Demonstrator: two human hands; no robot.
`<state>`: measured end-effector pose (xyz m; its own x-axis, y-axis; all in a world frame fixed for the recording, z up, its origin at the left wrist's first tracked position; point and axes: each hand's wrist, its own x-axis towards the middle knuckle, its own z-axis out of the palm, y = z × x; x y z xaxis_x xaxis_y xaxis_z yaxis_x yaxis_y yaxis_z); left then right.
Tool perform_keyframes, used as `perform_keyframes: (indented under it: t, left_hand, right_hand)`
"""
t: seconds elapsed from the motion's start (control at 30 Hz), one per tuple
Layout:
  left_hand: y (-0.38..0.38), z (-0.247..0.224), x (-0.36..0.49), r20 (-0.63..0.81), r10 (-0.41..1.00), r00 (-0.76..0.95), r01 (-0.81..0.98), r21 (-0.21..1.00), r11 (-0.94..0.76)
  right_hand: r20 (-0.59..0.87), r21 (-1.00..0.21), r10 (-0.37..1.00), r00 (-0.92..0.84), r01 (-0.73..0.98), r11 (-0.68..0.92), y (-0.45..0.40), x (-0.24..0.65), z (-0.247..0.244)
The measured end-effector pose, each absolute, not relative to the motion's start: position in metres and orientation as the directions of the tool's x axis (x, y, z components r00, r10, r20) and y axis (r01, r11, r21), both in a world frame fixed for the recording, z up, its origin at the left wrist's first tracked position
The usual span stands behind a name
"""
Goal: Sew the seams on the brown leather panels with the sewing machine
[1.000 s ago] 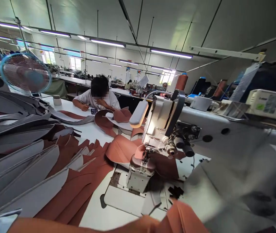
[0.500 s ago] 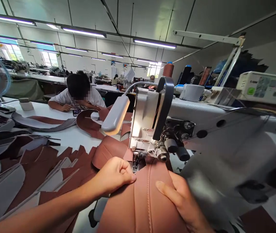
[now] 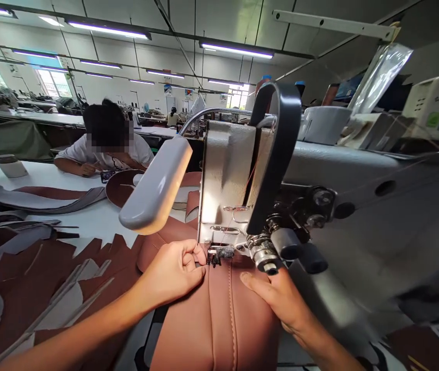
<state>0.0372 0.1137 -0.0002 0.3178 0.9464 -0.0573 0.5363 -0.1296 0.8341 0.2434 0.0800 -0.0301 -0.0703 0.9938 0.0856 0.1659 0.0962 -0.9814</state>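
The left hand (image 3: 171, 273) is closed, fingers pinching the stitched brown leather panel (image 3: 212, 324) just before the presser foot (image 3: 215, 256). The right hand (image 3: 277, 299) lies open on the panel. Left of the left hand: stacked cut leather pieces (image 3: 49, 273). Farther ahead: a co-worker (image 3: 103, 139).

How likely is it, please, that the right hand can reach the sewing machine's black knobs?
Probably yes: the right hand sits on the leather panel just below the black knobs, nothing visible between.

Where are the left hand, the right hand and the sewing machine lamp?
Left hand (image 3: 171, 273), head view, back of the hand.
Right hand (image 3: 277, 301), head view, back of the hand.
Sewing machine lamp (image 3: 153, 190), head view, middle of the white shade.
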Motion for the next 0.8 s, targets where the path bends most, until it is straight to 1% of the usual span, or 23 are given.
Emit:
perform_keyframes:
  t: [0.2, 0.33, 0.4, 0.5, 0.57, 0.63, 0.7, 0.8]
  left_hand:
    - [0.116, 0.003, 0.038, -0.089, 0.946, 0.312, 0.570, 0.814, -0.112]
    - [0.116, 0.006, 0.039, -0.110, 0.943, 0.313, 0.600, 0.793, -0.106]
    - [0.117, 0.007, 0.039, -0.116, 0.942, 0.314, 0.618, 0.779, -0.110]
    - [0.119, 0.006, 0.039, -0.112, 0.945, 0.306, 0.644, 0.756, -0.118]
    - [0.120, 0.005, 0.040, -0.105, 0.951, 0.291, 0.661, 0.740, -0.121]
    - [0.121, 0.005, 0.041, -0.098, 0.956, 0.277, 0.674, 0.729, -0.121]
    - [0.122, 0.005, 0.042, -0.093, 0.959, 0.268, 0.679, 0.724, -0.120]
    - [0.124, 0.007, 0.044, -0.089, 0.964, 0.252, 0.681, 0.724, -0.111]
  right_hand:
    - [0.098, -0.979, 0.988, -0.121, 0.169, 0.118, 0.081, 0.244, -0.029]
    - [0.089, -0.965, 0.994, -0.069, 0.241, 0.103, 0.083, 0.247, -0.029]
    - [0.104, -0.954, 0.994, -0.030, 0.281, 0.109, 0.084, 0.249, -0.029]
    - [0.141, -0.938, 0.990, -0.027, 0.316, 0.143, 0.086, 0.252, -0.029]
    - [0.163, -0.937, 0.986, -0.030, 0.310, 0.165, 0.087, 0.254, -0.031]
    - [0.172, -0.945, 0.985, 0.006, 0.282, 0.163, 0.088, 0.255, -0.033]
    - [0.167, -0.953, 0.985, 0.045, 0.264, 0.150, 0.088, 0.256, -0.035]
    - [0.142, -0.963, 0.988, 0.052, 0.239, 0.126, 0.088, 0.254, -0.034]
